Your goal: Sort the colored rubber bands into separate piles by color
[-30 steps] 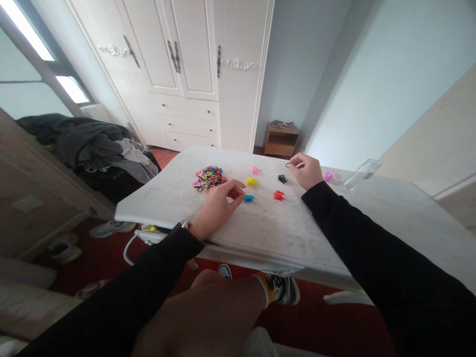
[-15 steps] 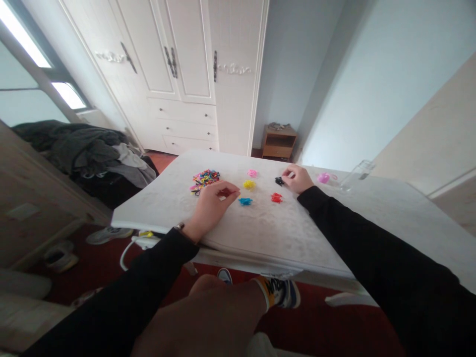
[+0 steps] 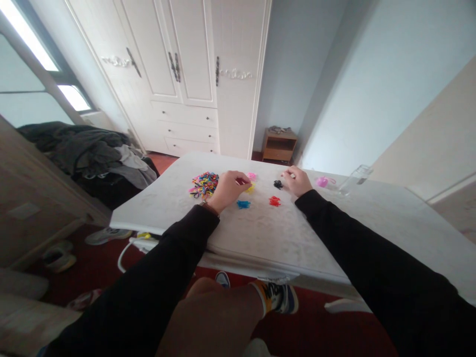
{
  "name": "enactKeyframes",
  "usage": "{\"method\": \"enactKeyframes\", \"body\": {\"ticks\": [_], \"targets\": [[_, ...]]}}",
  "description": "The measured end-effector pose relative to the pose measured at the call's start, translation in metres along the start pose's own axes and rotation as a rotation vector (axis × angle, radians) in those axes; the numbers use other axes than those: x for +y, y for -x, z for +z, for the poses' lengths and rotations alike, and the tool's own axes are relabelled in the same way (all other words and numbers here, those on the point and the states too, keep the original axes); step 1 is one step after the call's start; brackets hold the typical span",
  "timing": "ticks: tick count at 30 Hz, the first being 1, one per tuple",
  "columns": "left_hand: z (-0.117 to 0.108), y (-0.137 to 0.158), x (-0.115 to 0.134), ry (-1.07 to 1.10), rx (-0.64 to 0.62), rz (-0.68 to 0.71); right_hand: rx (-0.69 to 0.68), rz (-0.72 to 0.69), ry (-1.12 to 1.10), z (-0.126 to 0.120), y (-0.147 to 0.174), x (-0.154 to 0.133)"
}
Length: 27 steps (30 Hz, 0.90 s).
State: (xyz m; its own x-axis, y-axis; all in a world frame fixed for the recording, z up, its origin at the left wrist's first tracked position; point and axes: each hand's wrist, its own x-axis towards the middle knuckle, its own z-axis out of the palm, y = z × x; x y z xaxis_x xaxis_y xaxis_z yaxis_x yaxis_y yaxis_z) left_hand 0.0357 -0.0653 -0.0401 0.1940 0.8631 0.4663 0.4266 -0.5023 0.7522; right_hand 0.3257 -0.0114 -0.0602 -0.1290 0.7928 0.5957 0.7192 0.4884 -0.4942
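On the smooth, smudged white table [image 3: 267, 238], a tangled heap [image 3: 204, 184] of multicoloured loops lies left. The left hand [image 3: 243, 181] curves over yellow loops [image 3: 252, 188], with blue ones [image 3: 243, 204] nearer and pink ones [image 3: 252, 176] farther. Then come spiky red loops [image 3: 274, 201], glossy black ones [image 3: 277, 184] and, just beside, the curled right hand [image 3: 286, 174]. Whether either hand pinches anything cannot be told. Clear glass [image 3: 355, 180] leans far right.
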Motion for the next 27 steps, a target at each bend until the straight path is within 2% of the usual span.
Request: {"method": "enactKeyframes", "body": {"ticks": [6, 11, 14, 19, 23, 27], "targets": [[0.003, 0.005, -0.004, -0.253, -0.021, 0.038, 0.003, 0.013, -0.001, 0.001, -0.001, 0.000], [-0.003, 0.000, -0.001, -0.281, -0.043, 0.043, -0.016, 0.012, -0.005, 0.001, -0.001, -0.001], [-0.022, -0.010, 0.007, -0.288, -0.038, 0.047, -0.018, 0.011, -0.003, 0.001, 0.000, -0.001], [-0.074, -0.021, 0.015, -0.421, 0.012, -0.001, -0.011, 0.012, 0.001, 0.001, 0.000, -0.002], [-0.103, -0.019, 0.004, -0.530, -0.124, -0.091, 0.000, 0.007, 0.005, 0.001, 0.000, -0.002], [-0.114, -0.017, -0.011, -0.609, -0.233, -0.134, -0.014, 0.007, -0.003, 0.001, 0.001, -0.002]]}}
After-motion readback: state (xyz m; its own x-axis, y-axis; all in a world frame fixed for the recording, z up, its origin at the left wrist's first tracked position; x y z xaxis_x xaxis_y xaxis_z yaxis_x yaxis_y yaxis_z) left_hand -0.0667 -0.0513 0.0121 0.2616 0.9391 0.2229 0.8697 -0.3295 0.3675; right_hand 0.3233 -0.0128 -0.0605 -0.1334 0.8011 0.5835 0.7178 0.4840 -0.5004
